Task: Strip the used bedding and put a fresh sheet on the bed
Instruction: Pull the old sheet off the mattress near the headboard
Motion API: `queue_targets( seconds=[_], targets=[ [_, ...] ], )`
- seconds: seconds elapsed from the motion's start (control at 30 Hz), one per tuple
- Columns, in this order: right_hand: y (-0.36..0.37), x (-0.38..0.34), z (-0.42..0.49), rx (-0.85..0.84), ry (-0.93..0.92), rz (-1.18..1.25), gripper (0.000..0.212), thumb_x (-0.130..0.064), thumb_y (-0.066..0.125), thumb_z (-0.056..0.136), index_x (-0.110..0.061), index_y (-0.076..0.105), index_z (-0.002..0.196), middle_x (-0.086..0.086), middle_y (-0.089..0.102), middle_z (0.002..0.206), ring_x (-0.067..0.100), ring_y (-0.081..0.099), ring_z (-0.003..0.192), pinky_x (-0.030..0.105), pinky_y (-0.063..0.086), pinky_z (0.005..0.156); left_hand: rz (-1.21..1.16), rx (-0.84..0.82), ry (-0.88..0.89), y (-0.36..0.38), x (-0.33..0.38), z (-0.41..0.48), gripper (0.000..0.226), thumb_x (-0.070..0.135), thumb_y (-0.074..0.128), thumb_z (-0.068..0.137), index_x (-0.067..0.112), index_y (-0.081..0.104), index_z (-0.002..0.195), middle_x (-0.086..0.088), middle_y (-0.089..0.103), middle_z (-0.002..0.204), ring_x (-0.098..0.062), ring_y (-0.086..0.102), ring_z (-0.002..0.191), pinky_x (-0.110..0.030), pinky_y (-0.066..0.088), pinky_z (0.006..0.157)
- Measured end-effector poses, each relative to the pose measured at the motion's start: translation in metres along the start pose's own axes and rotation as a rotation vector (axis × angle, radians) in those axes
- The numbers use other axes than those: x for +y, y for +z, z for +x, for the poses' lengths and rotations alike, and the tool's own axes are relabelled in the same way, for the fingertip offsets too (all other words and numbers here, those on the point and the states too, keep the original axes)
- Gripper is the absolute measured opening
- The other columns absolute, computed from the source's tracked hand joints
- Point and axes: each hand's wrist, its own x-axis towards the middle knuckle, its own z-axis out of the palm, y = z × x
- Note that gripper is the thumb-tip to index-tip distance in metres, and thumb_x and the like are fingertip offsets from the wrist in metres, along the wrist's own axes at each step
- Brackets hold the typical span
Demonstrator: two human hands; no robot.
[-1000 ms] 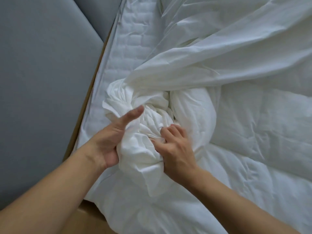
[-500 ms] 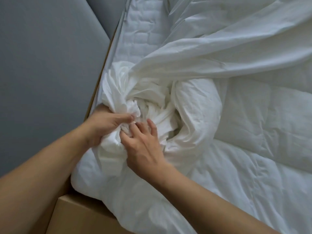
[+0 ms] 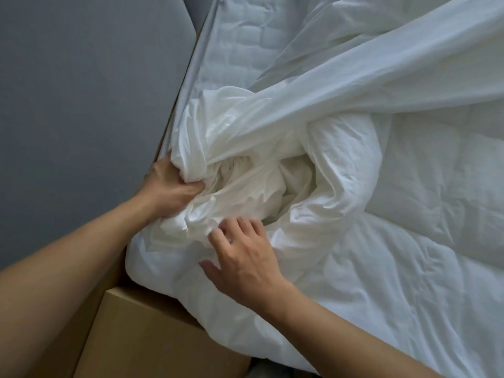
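Here, on the mattress (image 3: 245,36), the duvet (image 3: 409,268) lies heaped at the near corner, its white cover (image 3: 354,85) bunched there; stripping is under way, and next the cover likely needs peeling off. The left hand (image 3: 169,186) grips the bunch; the right hand (image 3: 245,263), loosely spread, rests lower than half a second ago.

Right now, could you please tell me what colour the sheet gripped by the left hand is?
The sheet is plain white, with no pattern; the head view shows it best.
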Motion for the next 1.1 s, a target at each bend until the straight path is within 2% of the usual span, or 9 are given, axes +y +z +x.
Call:
queue_targets(
  seconds=[0.13, 0.2, 0.4, 0.5, 0.6, 0.8, 0.87, 0.97, 1.1],
  targets=[
    [0.014, 0.004, -0.004, -0.656, 0.053, -0.359, 0.112, -0.082, 0.070, 0.059, -0.008, 0.044, 0.139, 0.015, 0.052, 0.128, 0.037, 0.047, 0.123, 0.057, 0.020, 0.114, 0.016, -0.004, 0.023, 0.002, -0.007, 0.000, 0.059, 0.037, 0.079, 0.076, 0.015, 0.060, 0.127, 0.005, 0.061, 0.101, -0.018, 0.056, 0.091, -0.024, 0.039, 0.069],
    [0.015, 0.008, 0.004, -0.827, 0.076, -0.435, 0.106, -0.076, 0.072, 0.066, -0.010, 0.039, 0.142, 0.011, 0.056, 0.126, 0.032, 0.052, 0.117, 0.049, 0.027, 0.109, 0.010, 0.011, 0.024, 0.003, -0.008, -0.001, 0.062, 0.036, 0.079, 0.076, 0.015, 0.057, 0.131, 0.005, 0.060, 0.102, -0.019, 0.055, 0.090, -0.025, 0.039, 0.067],
    [-0.036, 0.030, 0.013, -0.577, -0.039, 0.191, 0.008, -0.032, 0.069, 0.088, -0.024, 0.069, 0.090, 0.000, 0.068, 0.084, 0.022, 0.065, 0.078, 0.037, 0.053, 0.072, -0.020, 0.053, -0.011, 0.008, -0.011, -0.006, 0.065, 0.035, 0.079, 0.076, 0.018, 0.054, 0.133, 0.003, 0.060, 0.103, -0.022, 0.055, 0.089, -0.031, 0.040, 0.072],
    [-0.076, 0.053, 0.015, -0.219, 0.054, 0.159, 0.017, -0.038, 0.066, 0.084, -0.022, 0.066, 0.080, -0.006, 0.061, 0.077, 0.022, 0.061, 0.076, 0.033, 0.037, 0.069, -0.031, 0.064, -0.058, 0.012, -0.013, -0.009, 0.069, 0.041, 0.076, 0.074, 0.021, 0.050, 0.135, 0.007, 0.057, 0.099, -0.020, 0.053, 0.086, -0.027, 0.038, 0.060],
    [-0.100, 0.077, 0.035, 0.020, 0.176, 0.026, 0.026, -0.043, 0.060, 0.089, -0.019, 0.061, 0.080, -0.001, 0.056, 0.086, 0.028, 0.053, 0.082, 0.039, 0.039, 0.071, -0.061, 0.095, -0.075, 0.013, -0.016, -0.013, 0.069, 0.042, 0.077, 0.074, 0.026, 0.048, 0.135, 0.012, 0.054, 0.096, -0.020, 0.054, 0.086, -0.026, 0.038, 0.059],
    [-0.078, 0.095, 0.098, -0.244, 0.354, 0.086, 0.015, -0.031, 0.050, 0.091, -0.020, 0.044, 0.100, 0.003, 0.054, 0.086, 0.036, 0.052, 0.080, 0.036, 0.037, 0.065, -0.086, 0.214, -0.085, 0.017, -0.025, -0.018, 0.073, 0.045, 0.077, 0.072, 0.030, 0.045, 0.135, 0.013, 0.052, 0.103, -0.022, 0.053, 0.089, -0.033, 0.041, 0.074],
    [-0.066, 0.083, 0.102, -0.242, 0.246, 0.176, 0.030, -0.038, 0.054, 0.086, -0.025, 0.048, 0.113, 0.003, 0.065, 0.099, 0.032, 0.061, 0.091, 0.034, 0.043, 0.070, -0.125, 0.274, -0.121, 0.019, -0.027, -0.015, 0.068, 0.041, 0.078, 0.073, 0.027, 0.047, 0.133, 0.013, 0.056, 0.098, -0.023, 0.055, 0.089, -0.029, 0.040, 0.069],
    [-0.041, 0.051, 0.089, -0.332, 0.063, 0.196, 0.074, -0.081, 0.058, 0.073, -0.026, 0.054, 0.123, 0.000, 0.062, 0.114, 0.022, 0.063, 0.092, 0.033, 0.051, 0.075, -0.116, 0.336, -0.133, 0.024, -0.026, -0.014, 0.066, 0.038, 0.076, 0.076, 0.023, 0.045, 0.132, -0.001, 0.062, 0.105, -0.032, 0.059, 0.092, -0.030, 0.038, 0.071],
    [-0.031, 0.044, 0.075, -0.325, -0.103, 0.130, 0.097, -0.069, 0.084, 0.056, -0.018, 0.051, 0.131, 0.007, 0.047, 0.112, 0.022, 0.052, 0.068, 0.033, 0.048, 0.058, -0.116, 0.351, -0.135, 0.029, -0.027, -0.013, 0.065, 0.040, 0.076, 0.077, 0.023, 0.042, 0.129, -0.006, 0.064, 0.108, -0.035, 0.061, 0.093, -0.031, 0.039, 0.073]
  ],
)
